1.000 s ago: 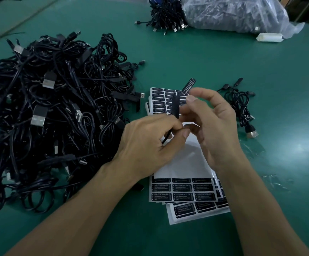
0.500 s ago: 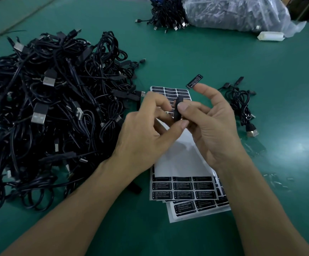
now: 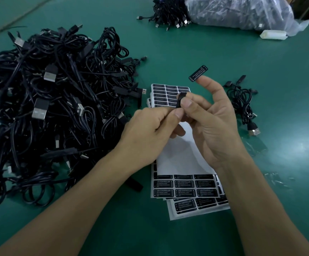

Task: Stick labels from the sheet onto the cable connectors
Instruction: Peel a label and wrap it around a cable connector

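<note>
as left hand regrips, it and right hand pinch connector; label stays on fingertip.

Green table: cable heap left, label sheets centre, small cable bundle right.

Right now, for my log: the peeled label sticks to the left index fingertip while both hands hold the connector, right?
No: head view shows the peeled label on the right hand, index fingertip; it and the left hand hold the connector.
</note>
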